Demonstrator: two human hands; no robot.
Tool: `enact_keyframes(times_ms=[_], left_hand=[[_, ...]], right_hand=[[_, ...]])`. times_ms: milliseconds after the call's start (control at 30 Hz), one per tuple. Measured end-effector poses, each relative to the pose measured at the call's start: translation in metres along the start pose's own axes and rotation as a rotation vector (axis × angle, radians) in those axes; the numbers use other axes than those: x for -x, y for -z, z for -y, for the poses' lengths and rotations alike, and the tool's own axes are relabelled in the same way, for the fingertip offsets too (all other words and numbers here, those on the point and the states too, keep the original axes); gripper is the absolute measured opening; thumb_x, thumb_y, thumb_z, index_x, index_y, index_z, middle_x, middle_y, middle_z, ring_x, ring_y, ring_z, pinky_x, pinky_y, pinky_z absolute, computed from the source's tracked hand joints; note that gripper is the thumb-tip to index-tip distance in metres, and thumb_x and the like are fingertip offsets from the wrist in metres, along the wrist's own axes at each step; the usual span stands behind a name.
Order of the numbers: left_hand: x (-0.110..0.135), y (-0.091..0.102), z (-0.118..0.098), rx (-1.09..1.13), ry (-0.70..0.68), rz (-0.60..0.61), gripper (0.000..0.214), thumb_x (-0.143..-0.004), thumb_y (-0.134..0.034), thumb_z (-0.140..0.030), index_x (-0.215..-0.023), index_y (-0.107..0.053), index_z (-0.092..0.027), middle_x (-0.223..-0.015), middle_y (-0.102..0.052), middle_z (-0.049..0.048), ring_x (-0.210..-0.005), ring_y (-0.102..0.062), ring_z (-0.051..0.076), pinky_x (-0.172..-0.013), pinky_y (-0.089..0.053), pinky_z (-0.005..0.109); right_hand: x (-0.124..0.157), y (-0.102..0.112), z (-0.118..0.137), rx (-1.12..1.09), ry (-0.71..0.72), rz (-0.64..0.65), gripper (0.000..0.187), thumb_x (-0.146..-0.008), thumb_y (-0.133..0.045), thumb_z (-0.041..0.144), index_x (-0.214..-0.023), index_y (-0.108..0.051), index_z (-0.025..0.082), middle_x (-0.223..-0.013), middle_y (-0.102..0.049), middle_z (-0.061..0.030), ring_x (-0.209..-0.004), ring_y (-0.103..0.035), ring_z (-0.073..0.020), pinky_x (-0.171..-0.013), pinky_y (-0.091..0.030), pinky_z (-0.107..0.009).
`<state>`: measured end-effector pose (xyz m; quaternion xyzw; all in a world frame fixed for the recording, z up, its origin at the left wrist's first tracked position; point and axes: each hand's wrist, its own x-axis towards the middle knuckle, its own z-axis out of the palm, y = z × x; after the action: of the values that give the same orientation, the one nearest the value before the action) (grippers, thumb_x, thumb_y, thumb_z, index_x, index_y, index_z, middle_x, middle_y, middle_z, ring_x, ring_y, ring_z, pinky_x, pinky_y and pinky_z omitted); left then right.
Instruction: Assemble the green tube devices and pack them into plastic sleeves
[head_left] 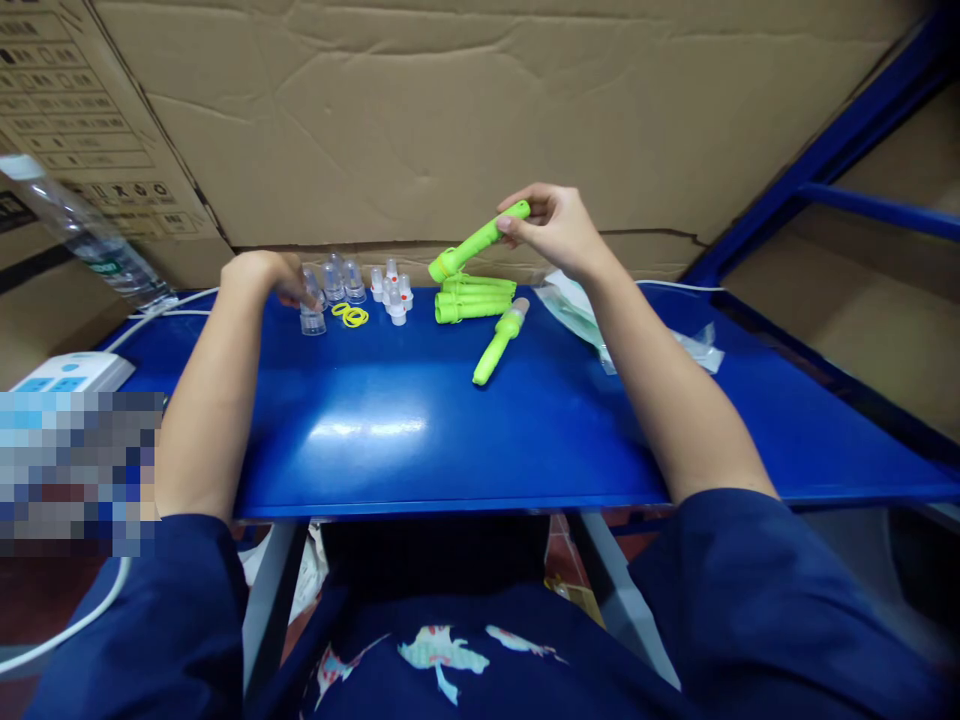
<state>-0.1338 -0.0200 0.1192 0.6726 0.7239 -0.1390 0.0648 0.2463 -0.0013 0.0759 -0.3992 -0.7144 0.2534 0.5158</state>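
My right hand (551, 222) pinches the narrow end of a lime-green flashlight-shaped tube (476, 243), its wider end tilted down to the left. Below it several similar green tubes (472, 300) lie stacked on the blue table. One green piece with a clear tip (501, 340) lies apart, nearer to me. At the left, the fingers of my left hand (266, 275) are closed on a clear plastic cap (313, 318). More clear caps (345, 280) stand just beyond it. Beside them are yellow rubber rings (351, 315) and several small white pieces with clear domes and red dots (392, 292).
Clear plastic bags (701, 348) lie at the right, partly behind my forearm. A water bottle (97, 245) leans at the far left, near a white power strip (75, 373) with a cable. A cardboard wall (450, 120) closes off the table's back, and a blue metal frame (817, 160) stands right.
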Motion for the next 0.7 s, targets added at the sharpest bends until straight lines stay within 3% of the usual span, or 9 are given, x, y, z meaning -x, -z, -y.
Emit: enact_keyframes(times_ms=[67,133,200,300,400,467,533,600,700], left_hand=[[-0.006,-0.006,-0.002,0.002,0.049,-0.066,0.051,-0.070,-0.081,-0.053,-0.099,-0.073,-0.012,-0.118,-0.078,0.0163,-0.103,-0.070,0.028,-0.078,-0.049,0.030],[-0.011,-0.011,-0.003,0.035,0.068,-0.166,0.064,-0.065,-0.084,-0.063,-0.102,-0.072,-0.012,-0.127,-0.074,0.0206,-0.109,-0.069,0.031,-0.079,-0.048,0.032],[-0.016,-0.015,-0.001,0.081,0.038,-0.183,0.073,-0.056,-0.082,-0.080,-0.086,-0.070,-0.015,-0.100,-0.079,0.0144,-0.101,-0.068,0.029,-0.080,-0.047,0.033],[-0.021,-0.015,0.004,0.139,0.011,-0.105,0.080,-0.041,-0.080,-0.092,-0.069,-0.059,-0.020,-0.058,-0.063,0.0021,-0.088,-0.063,0.025,-0.079,-0.045,0.036],[-0.020,-0.011,0.003,0.189,0.025,-0.218,0.089,-0.033,-0.085,-0.088,-0.083,-0.061,-0.020,-0.062,-0.061,0.0037,-0.096,-0.062,0.033,-0.079,-0.045,0.041],[-0.014,-0.007,-0.006,0.226,-0.114,-0.364,0.095,-0.043,-0.082,-0.089,-0.099,-0.063,-0.015,-0.079,-0.068,0.0099,-0.101,-0.062,0.035,-0.081,-0.046,0.042],[-0.003,-0.005,-0.023,0.286,-0.377,-0.425,0.090,-0.063,-0.071,-0.089,-0.109,-0.064,-0.012,-0.098,-0.072,0.0146,-0.101,-0.065,0.031,-0.083,-0.048,0.039],[0.010,-0.003,-0.042,0.352,-0.627,-0.378,0.077,-0.081,-0.060,-0.083,-0.114,-0.068,-0.014,-0.102,-0.075,0.0117,-0.100,-0.067,0.027,-0.084,-0.049,0.034],[0.027,-0.005,-0.067,0.383,-0.801,-0.322,0.061,-0.088,-0.059,-0.072,-0.112,-0.071,-0.017,-0.094,-0.076,0.0075,-0.096,-0.070,0.025,-0.080,-0.049,0.030]], right_hand=[[0.000,0.000,-0.001,0.011,0.002,0.007,0.031,-0.079,-0.091,0.038,-0.092,-0.066,0.024,-0.086,-0.074,-0.0048,-0.083,-0.072,-0.0225,-0.087,-0.063,-0.045],[0.000,0.000,-0.001,0.003,0.009,0.024,0.032,-0.079,-0.091,0.039,-0.092,-0.066,0.024,-0.084,-0.073,-0.0042,-0.085,-0.072,-0.0227,-0.089,-0.063,-0.046],[0.000,0.000,-0.002,-0.027,0.022,0.039,0.033,-0.079,-0.090,0.040,-0.093,-0.065,0.024,-0.083,-0.073,-0.0037,-0.086,-0.071,-0.0222,-0.092,-0.062,-0.047],[-0.001,0.000,-0.001,-0.087,0.034,0.043,0.035,-0.077,-0.092,0.041,-0.093,-0.066,0.024,-0.081,-0.073,-0.0035,-0.086,-0.070,-0.0220,-0.092,-0.061,-0.047],[0.001,-0.002,0.004,-0.127,0.022,0.049,0.039,-0.071,-0.095,0.042,-0.090,-0.067,0.024,-0.079,-0.071,-0.0031,-0.086,-0.072,-0.0247,-0.087,-0.063,-0.047],[0.003,-0.005,0.010,-0.146,0.009,0.063,0.041,-0.069,-0.097,0.043,-0.088,-0.067,0.024,-0.078,-0.071,-0.0032,-0.085,-0.073,-0.0258,-0.084,-0.065,-0.046],[0.007,-0.010,0.018,-0.164,-0.001,0.083,0.042,-0.069,-0.097,0.046,-0.088,-0.067,0.023,-0.079,-0.071,-0.0038,-0.084,-0.073,-0.0255,-0.083,-0.066,-0.045],[0.010,-0.015,0.024,-0.183,-0.010,0.103,0.043,-0.070,-0.096,0.049,-0.088,-0.067,0.023,-0.081,-0.072,-0.0043,-0.084,-0.074,-0.0246,-0.084,-0.067,-0.045],[0.013,-0.018,0.028,-0.214,-0.027,0.122,0.045,-0.070,-0.095,0.052,-0.090,-0.067,0.022,-0.083,-0.072,-0.0043,-0.082,-0.074,-0.0232,-0.084,-0.068,-0.044]])
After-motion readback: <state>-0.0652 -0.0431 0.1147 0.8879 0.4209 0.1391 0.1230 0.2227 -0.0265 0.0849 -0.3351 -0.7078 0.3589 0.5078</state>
